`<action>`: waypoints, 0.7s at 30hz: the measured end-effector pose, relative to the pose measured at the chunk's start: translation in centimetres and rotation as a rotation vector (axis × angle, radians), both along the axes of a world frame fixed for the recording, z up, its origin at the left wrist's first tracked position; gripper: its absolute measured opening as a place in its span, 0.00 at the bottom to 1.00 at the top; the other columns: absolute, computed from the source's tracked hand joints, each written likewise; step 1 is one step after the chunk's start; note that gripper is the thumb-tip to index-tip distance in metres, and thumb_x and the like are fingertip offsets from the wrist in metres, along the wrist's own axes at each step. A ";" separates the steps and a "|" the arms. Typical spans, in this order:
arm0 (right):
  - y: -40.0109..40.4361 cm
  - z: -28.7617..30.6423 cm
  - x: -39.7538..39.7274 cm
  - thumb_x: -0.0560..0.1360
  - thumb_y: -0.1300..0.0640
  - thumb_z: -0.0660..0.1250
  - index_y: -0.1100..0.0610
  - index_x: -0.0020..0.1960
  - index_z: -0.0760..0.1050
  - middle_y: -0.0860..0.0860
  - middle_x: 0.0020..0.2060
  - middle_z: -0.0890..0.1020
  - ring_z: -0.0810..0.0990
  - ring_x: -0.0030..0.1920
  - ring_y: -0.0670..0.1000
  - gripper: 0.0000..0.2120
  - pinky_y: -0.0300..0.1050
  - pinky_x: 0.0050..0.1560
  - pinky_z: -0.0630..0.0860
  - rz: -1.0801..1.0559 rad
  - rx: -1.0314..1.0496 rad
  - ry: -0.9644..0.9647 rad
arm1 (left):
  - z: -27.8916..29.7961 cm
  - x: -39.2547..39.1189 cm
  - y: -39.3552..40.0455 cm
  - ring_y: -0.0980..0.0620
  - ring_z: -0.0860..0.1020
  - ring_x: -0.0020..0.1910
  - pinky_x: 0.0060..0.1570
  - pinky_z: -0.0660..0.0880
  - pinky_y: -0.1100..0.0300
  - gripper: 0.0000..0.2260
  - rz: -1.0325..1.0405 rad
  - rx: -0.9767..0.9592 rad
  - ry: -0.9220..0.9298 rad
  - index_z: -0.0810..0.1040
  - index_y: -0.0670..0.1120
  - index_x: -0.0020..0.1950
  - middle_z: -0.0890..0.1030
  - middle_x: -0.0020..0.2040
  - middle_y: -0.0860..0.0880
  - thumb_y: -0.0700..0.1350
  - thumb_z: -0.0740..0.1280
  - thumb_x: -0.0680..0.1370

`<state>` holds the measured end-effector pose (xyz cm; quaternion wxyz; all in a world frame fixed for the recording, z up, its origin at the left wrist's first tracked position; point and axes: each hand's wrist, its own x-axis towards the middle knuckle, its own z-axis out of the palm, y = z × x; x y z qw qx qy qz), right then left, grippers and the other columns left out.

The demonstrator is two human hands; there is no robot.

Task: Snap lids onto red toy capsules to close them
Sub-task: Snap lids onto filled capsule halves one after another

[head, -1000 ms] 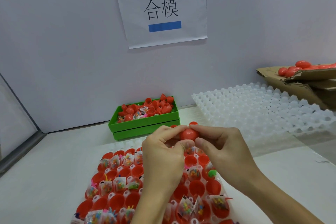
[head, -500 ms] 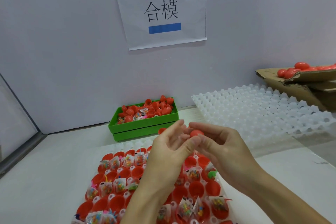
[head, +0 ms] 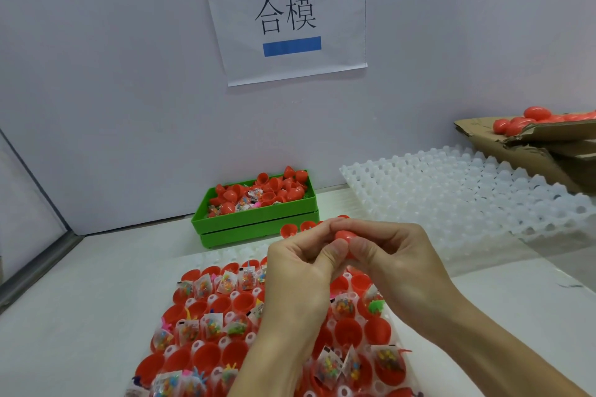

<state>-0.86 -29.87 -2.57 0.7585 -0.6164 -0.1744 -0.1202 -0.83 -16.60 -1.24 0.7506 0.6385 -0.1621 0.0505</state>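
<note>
Both hands meet, left (head: 300, 267) and right (head: 396, 258); fingertips pinched together.

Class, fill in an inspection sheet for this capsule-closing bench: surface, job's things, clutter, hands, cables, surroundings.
Surface: white table, bare at left.
Job's things: red capsule held above the tray of open halves, many holding bagged toys; green bin of loose red parts behind.
Clutter: empty white tray at right; cardboard box with closed capsules.
Hands: left hand and right hand both pinch the capsule.
Cables: nothing seen.
Surroundings: paper sign blue-taped to the wall.
</note>
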 end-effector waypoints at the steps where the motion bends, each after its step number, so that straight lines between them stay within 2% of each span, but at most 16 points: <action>1: -0.1 0.0 0.0 0.70 0.56 0.71 0.50 0.52 0.85 0.53 0.51 0.86 0.84 0.56 0.55 0.12 0.54 0.59 0.79 0.002 0.006 0.007 | 0.1 0.0 0.0 0.48 0.85 0.53 0.51 0.81 0.59 0.12 -0.015 -0.013 0.004 0.87 0.49 0.50 0.87 0.49 0.46 0.35 0.67 0.78; 3: -0.3 0.1 0.0 0.69 0.55 0.73 0.50 0.54 0.85 0.53 0.52 0.86 0.83 0.57 0.55 0.13 0.55 0.60 0.78 0.013 0.008 0.025 | 0.2 0.1 0.1 0.48 0.84 0.54 0.53 0.81 0.58 0.10 -0.064 -0.054 0.034 0.86 0.47 0.53 0.86 0.50 0.44 0.39 0.68 0.75; 6: -0.7 0.3 -0.1 0.70 0.54 0.76 0.49 0.57 0.84 0.51 0.55 0.85 0.83 0.59 0.52 0.16 0.48 0.59 0.79 0.082 -0.005 0.048 | 0.1 0.4 0.4 0.46 0.83 0.57 0.55 0.81 0.54 0.16 -0.113 -0.135 0.114 0.82 0.44 0.60 0.85 0.53 0.44 0.43 0.67 0.73; 10: -0.9 0.5 -0.3 0.72 0.69 0.71 0.53 0.58 0.83 0.52 0.54 0.86 0.84 0.57 0.52 0.18 0.41 0.55 0.80 0.109 -0.037 0.048 | 0.2 0.5 0.4 0.46 0.84 0.54 0.51 0.82 0.54 0.17 -0.094 -0.210 0.185 0.82 0.45 0.60 0.85 0.53 0.44 0.44 0.67 0.73; 12: -0.9 0.6 -0.3 0.71 0.72 0.71 0.52 0.56 0.83 0.50 0.50 0.87 0.85 0.53 0.50 0.20 0.38 0.50 0.81 0.008 -0.088 0.051 | 0.1 0.5 0.5 0.47 0.84 0.54 0.50 0.82 0.55 0.12 -0.023 -0.109 0.133 0.83 0.47 0.58 0.86 0.52 0.46 0.42 0.67 0.76; 16: -1.2 0.8 -0.1 0.67 0.70 0.76 0.52 0.52 0.84 0.49 0.44 0.87 0.86 0.48 0.49 0.19 0.39 0.47 0.82 -0.151 -0.134 0.046 | 0.1 0.4 0.8 0.50 0.84 0.49 0.48 0.83 0.56 0.07 0.137 0.187 -0.090 0.84 0.51 0.52 0.86 0.46 0.51 0.42 0.69 0.78; 19: -1.1 0.9 -0.1 0.62 0.65 0.78 0.55 0.50 0.84 0.50 0.43 0.87 0.86 0.46 0.49 0.17 0.38 0.45 0.82 -0.155 -0.123 0.004 | 0.0 0.2 0.8 0.52 0.84 0.46 0.48 0.82 0.56 0.08 0.138 0.288 -0.143 0.84 0.54 0.51 0.86 0.43 0.52 0.44 0.74 0.74; 21: -1.1 0.8 -0.1 0.62 0.65 0.78 0.57 0.51 0.84 0.50 0.44 0.87 0.86 0.46 0.49 0.18 0.37 0.46 0.81 -0.143 -0.132 -0.012 | 0.0 0.2 0.8 0.51 0.85 0.45 0.48 0.82 0.57 0.09 0.128 0.282 -0.121 0.84 0.53 0.51 0.86 0.43 0.51 0.41 0.74 0.74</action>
